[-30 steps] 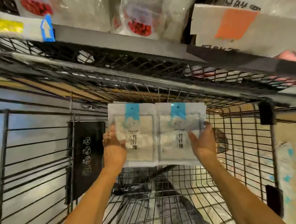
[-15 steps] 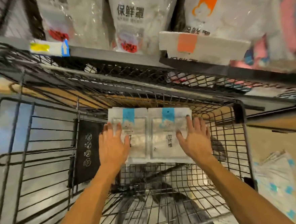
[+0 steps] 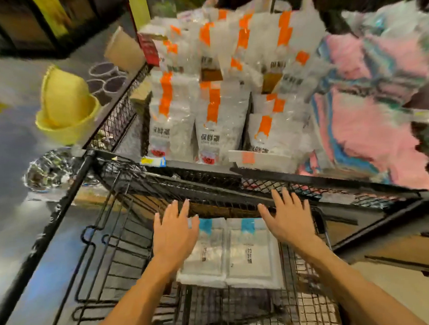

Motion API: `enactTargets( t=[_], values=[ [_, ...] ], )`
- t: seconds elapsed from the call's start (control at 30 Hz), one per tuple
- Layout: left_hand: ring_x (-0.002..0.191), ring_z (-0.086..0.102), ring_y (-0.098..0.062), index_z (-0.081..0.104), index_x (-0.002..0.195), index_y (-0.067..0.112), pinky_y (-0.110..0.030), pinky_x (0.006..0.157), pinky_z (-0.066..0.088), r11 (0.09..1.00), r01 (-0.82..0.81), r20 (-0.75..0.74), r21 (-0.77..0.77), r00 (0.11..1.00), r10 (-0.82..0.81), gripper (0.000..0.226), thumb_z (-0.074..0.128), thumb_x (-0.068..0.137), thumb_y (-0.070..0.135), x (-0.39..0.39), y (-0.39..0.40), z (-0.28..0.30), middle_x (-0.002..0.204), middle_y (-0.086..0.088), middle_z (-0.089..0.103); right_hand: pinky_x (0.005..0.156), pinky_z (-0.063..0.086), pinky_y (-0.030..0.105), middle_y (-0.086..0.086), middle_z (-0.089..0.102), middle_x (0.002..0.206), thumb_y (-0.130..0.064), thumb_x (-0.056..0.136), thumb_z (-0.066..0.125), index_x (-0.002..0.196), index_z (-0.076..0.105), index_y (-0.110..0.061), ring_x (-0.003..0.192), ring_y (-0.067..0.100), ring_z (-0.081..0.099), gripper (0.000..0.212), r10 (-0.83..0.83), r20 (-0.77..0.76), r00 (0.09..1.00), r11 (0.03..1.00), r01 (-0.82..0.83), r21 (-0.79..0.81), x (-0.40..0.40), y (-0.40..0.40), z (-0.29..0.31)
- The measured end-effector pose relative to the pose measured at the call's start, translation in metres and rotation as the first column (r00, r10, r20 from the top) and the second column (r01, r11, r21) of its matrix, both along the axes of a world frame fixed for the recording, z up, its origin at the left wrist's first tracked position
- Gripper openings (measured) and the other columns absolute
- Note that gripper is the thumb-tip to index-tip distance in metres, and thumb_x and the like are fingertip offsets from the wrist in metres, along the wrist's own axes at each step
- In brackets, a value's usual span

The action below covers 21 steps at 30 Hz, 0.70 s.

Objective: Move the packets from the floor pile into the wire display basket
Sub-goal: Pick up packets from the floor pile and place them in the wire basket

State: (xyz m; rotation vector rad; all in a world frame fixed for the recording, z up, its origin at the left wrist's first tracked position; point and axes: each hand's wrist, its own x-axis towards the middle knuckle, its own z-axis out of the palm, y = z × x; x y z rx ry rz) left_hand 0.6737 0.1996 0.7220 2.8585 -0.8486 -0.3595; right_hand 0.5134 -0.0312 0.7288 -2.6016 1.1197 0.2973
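Inside the black wire display basket (image 3: 128,247), two flat white packets with blue tabs (image 3: 250,256) lie side by side, long axes running away from the person. Left hand (image 3: 174,235) and right hand (image 3: 288,220) hover just above them, fingers (image 3: 186,210) spread straight, holding nothing.

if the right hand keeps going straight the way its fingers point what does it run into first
Most likely the black mesh shelf edge above the wire basket. The right hand is open, fingers spread and pointing up-forward, fingertips overlapping that edge in the picture. Depth is unclear, so it could instead pass beneath it, above the packets.
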Motion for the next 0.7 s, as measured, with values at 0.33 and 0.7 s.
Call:
enactTargets(
  t=[0.33,0.7],
  values=[
    [0.155,0.021,-0.018,0.027,0.161,0.028,-0.048,0.127,0.012,0.970,0.234,0.092,-0.058,0.969,-0.229,0.063,0.027,0.105,0.058,-0.007,0.002,0.123,0.168,0.002,0.026,0.128,0.017,0.048,0.001,0.017,0.172,-0.069,0.102,0.024,0.163,0.020,-0.033,0.157,0.026,0.018,0.071,-0.101,0.175,0.979,0.986,0.123,-0.116,-0.051,0.048,0.115],
    [0.155,0.020,-0.020,0.025,0.161,0.031,-0.050,0.127,0.012,0.739,0.661,0.106,-0.130,0.750,-0.653,0.066,0.023,0.103,0.062,-0.132,-0.028,0.149,0.168,0.000,0.025,0.127,0.018,0.047,-0.002,0.025,0.170,-0.070,0.100,0.029,0.161,0.028,-0.033,0.156,0.022,0.022,0.071,-0.539,0.233,0.809,0.804,0.577,-0.143,-0.242,0.148,0.159]
  ],
)
